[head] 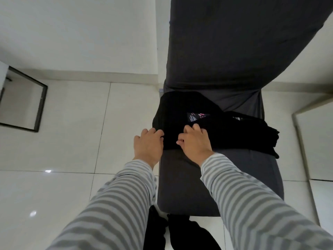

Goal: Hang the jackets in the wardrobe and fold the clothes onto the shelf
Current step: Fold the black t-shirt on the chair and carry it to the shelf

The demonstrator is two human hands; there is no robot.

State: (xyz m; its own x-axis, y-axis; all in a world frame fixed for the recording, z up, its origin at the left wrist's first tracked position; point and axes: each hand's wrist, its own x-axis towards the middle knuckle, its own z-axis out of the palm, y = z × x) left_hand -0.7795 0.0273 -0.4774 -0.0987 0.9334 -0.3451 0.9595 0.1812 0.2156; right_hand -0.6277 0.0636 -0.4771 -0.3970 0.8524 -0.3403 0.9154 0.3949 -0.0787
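A black garment [182, 109] with a small pink and white print lies partly folded on the seat of a dark grey covered chair [207, 177]. My left hand [148, 145] grips the garment's near left edge, fingers curled into the cloth. My right hand [195, 143] rests on the garment's middle front, fingers curled and pinching the fabric. More black cloth [261, 134] trails over the seat's right side. Both arms wear grey and white striped sleeves.
The chair's tall back [234, 42] rises straight ahead against a white wall. White glossy floor tiles [54, 150] spread to the left. A black-framed panel [38, 105] leans at the far left, and a pale frame [302, 150] stands at the right.
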